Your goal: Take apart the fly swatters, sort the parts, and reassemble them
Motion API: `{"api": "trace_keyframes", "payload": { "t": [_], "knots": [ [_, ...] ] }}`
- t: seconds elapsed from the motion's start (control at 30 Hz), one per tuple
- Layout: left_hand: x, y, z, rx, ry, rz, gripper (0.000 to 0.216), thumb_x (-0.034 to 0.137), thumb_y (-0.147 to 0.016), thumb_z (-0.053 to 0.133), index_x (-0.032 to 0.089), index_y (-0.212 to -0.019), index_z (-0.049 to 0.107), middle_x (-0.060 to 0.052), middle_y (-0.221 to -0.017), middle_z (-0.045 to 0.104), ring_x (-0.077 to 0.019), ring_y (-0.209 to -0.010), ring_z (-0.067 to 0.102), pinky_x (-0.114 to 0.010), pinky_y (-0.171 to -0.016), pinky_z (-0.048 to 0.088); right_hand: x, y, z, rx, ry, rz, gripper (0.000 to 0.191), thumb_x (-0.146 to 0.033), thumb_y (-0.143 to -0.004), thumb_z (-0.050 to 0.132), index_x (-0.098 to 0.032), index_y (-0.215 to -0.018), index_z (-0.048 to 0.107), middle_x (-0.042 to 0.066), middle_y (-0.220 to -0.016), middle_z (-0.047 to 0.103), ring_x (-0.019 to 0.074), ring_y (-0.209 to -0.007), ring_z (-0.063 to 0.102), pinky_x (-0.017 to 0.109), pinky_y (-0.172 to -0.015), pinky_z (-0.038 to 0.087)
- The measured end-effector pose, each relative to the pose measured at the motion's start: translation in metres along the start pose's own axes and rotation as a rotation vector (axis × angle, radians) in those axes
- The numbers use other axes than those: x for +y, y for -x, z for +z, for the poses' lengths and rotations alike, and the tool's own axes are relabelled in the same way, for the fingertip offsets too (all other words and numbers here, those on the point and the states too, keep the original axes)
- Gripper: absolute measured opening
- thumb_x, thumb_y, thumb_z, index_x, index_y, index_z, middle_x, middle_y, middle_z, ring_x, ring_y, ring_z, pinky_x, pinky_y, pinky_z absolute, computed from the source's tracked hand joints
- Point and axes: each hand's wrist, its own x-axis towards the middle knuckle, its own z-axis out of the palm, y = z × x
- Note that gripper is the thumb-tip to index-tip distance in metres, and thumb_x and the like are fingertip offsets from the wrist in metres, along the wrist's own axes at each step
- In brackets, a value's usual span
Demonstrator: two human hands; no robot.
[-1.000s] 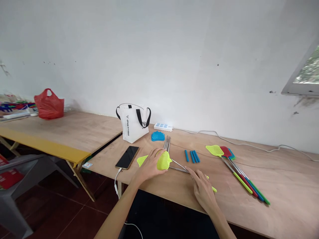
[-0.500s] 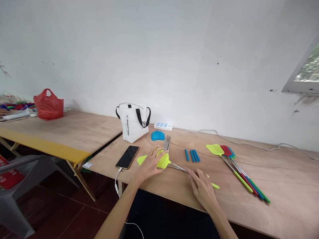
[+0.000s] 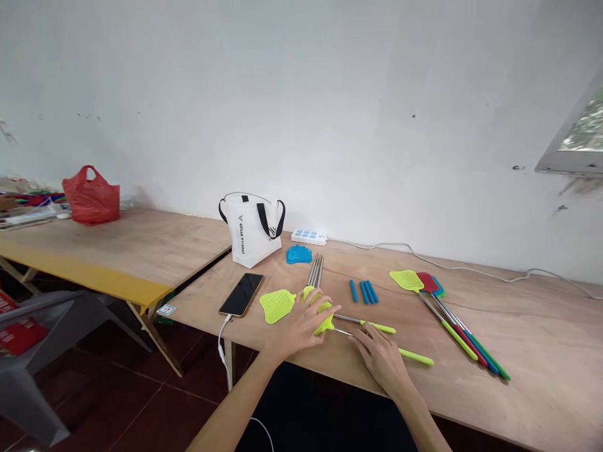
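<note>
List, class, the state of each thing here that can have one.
Near lime swatter: under both hands
Left hand: on its head
Right hand: over its shaft
Second lime swatter: lying, partly hidden
Swatters at right: assembled, overlapping
Blue heads: stacked
Metal rods: side by side
Blue grips: loose, one apart
Phone: screen dark, cable plugged in
White bag: upright
Red bag: upright
Power strip: whether switched on, cannot tell
</note>
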Motion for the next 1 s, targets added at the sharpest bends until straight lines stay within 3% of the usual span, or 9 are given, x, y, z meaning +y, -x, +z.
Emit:
{"api": "trace_keyframes", "payload": {
  "t": [0.1, 0.37, 0.5, 0.6, 0.7, 0.77, 0.83, 0.9, 1.0],
  "knots": [
    [0.004, -0.002, 0.006, -0.013, -0.011, -0.001, 0.065, 0.012, -0.082, 0.069, 0.037, -0.14, 0.052, -0.005, -0.13, 0.058, -0.0332, -0.136, 0.04, -0.054, -0.111, 0.03, 0.0, 0.0, 0.001, -0.029, 0.035, -0.045, 0.035, -0.031, -0.107, 0.038, -0.026, -0.1, 0.072, 0.003, -0.083, 0.064, 0.0166, -0.074, 0.064, 0.027, -0.068, 0.045],
    [0.005, -0.005, 0.009, 0.098, 0.111, -0.134, 0.037, 0.025, -0.087, 0.073, 0.038, -0.122, 0.069, -0.003, -0.123, 0.062, -0.0322, -0.129, 0.042, -0.05, -0.103, 0.036, 0.003, 0.0, 0.0, -0.033, 0.022, -0.001, 0.033, -0.025, -0.106, 0.037, -0.026, -0.116, 0.069, 0.003, -0.087, 0.068, 0.0176, -0.077, 0.066, 0.027, -0.068, 0.045],
    [0.01, -0.007, 0.014, 0.138, 0.142, -0.196, 0.041, 0.021, -0.086, 0.075, 0.038, -0.122, 0.068, -0.003, -0.122, 0.062, -0.031, -0.127, 0.045, -0.053, -0.105, 0.037, 0.002, 0.001, 0.0, -0.039, 0.027, 0.054, 0.033, -0.022, -0.104, 0.037, -0.027, -0.116, 0.068, 0.003, -0.091, 0.072, 0.0173, -0.075, 0.068, 0.027, -0.065, 0.045],
    [0.009, -0.009, 0.016, 0.179, 0.235, -0.238, 0.049, 0.019, -0.086, 0.076, 0.039, -0.129, 0.063, -0.003, -0.135, 0.055, -0.028, -0.123, 0.05, -0.051, -0.105, 0.041, 0.002, 0.001, 0.001, -0.026, 0.042, 0.064, 0.035, -0.022, -0.105, 0.036, -0.026, -0.112, 0.07, 0.004, -0.089, 0.073, 0.0173, -0.071, 0.068, 0.027, -0.06, 0.044],
    [0.002, -0.009, 0.013, 0.3, 0.365, -0.291, 0.052, 0.02, -0.086, 0.075, 0.037, -0.133, 0.059, -0.004, -0.151, 0.04, -0.026, -0.127, 0.05, -0.048, -0.111, 0.04, 0.002, 0.001, 0.002, 0.025, 0.05, 0.072, 0.036, -0.025, -0.105, 0.036, -0.025, -0.108, 0.072, 0.005, -0.091, 0.073, 0.0182, -0.073, 0.068, 0.028, -0.064, 0.046],
    [-0.005, -0.008, 0.009, 0.399, 0.461, -0.359, 0.055, 0.025, -0.085, 0.076, 0.034, -0.136, 0.055, -0.006, -0.15, 0.04, -0.0269, -0.132, 0.048, -0.047, -0.113, 0.04, 0.003, 0.0, 0.001, 0.054, 0.031, 0.08, 0.036, -0.026, -0.105, 0.037, -0.024, -0.106, 0.072, 0.005, -0.091, 0.073, 0.0187, -0.076, 0.067, 0.029, -0.07, 0.048],
    [-0.011, -0.007, 0.005, 0.425, 0.587, -0.434, 0.059, 0.033, -0.083, 0.079, 0.03, -0.136, 0.053, -0.008, -0.137, 0.054, -0.0273, -0.126, 0.054, -0.044, -0.106, 0.046, 0.002, 0.0, 0.0, 0.06, -0.002, 0.08, 0.034, -0.026, -0.105, 0.038, -0.024, -0.107, 0.072, 0.005, -0.09, 0.072, 0.019, -0.078, 0.067, 0.03, -0.072, 0.049],
    [-0.016, -0.006, 0.002, 0.352, 0.73, -0.502, 0.055, 0.042, -0.08, 0.08, 0.026, -0.128, 0.056, -0.005, -0.114, 0.066, -0.0252, -0.106, 0.065, -0.037, -0.089, 0.055, 0.002, -0.001, 0.0, 0.049, -0.036, 0.059, 0.033, -0.025, -0.105, 0.039, -0.024, -0.107, 0.072, 0.005, -0.09, 0.072, 0.0193, -0.08, 0.067, 0.03, -0.073, 0.049],
    [-0.016, -0.006, 0.0, 0.242, 0.916, -0.584, 0.048, 0.049, -0.077, 0.081, 0.022, -0.11, 0.06, 0.0, -0.091, 0.068, -0.0201, -0.081, 0.067, -0.028, -0.067, 0.054, 0.001, -0.001, -0.001, 0.052, -0.075, 0.016, 0.033, -0.024, -0.105, 0.039, -0.023, -0.106, 0.072, 0.005, -0.091, 0.072, 0.0193, -0.081, 0.068, 0.03, -0.074, 0.05]
  ]
}}
